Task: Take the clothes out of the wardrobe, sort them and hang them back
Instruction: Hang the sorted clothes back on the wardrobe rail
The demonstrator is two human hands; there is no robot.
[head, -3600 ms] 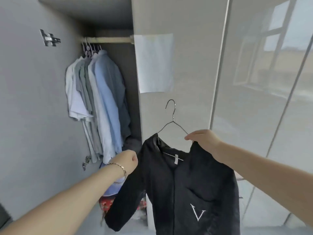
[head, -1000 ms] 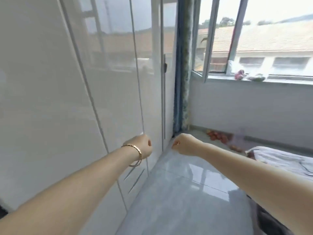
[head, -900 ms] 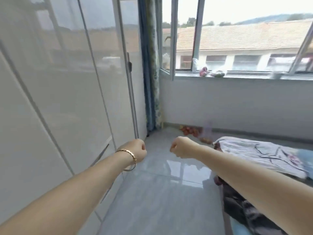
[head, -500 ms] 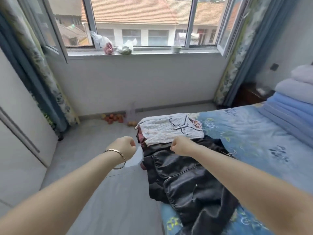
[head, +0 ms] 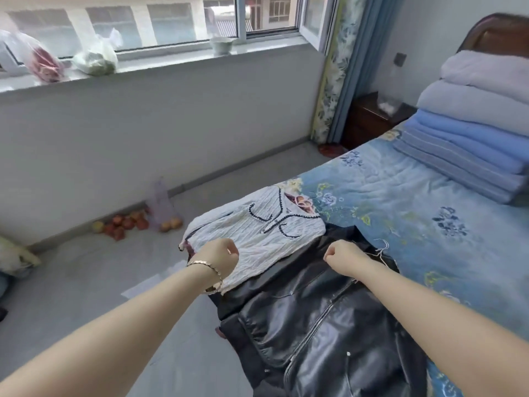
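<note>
**Two garments on the bed corner, both fists empty**

Two pieces of clothing are seen piled at the near corner of the bed [head: 415, 224]. A pale ribbed top [head: 257, 239] with dark scalloped trim at the neckline is laid flat, its near edge hanging over the bed's corner. It lies partly over a black leather jacket [head: 329, 325], glossy and creased, with a metal zip running down its front. The jacket is draped over the bed's edge toward the floor.

The left hand [head: 220, 257], with a gold bracelet [head: 207, 272] at the wrist, is held above the top; its fingers are curled into a fist and nothing is gripped. The right hand [head: 342, 257] is likewise fisted and empty, above the jacket's upper edge. Contact with the cloth cannot be told.

Folded blankets [head: 472, 138] are stacked at the head of the bed. Fruit [head: 123, 223] is scattered on the floor under the window.

Against the frame half a second ago: the clothes pile is viewed from closer, and the fists, unchanged in shape, are now seen over the garments. The black shirt on its hanger, held at the wardrobe 3.6 s ago, is no longer in hand.
</note>
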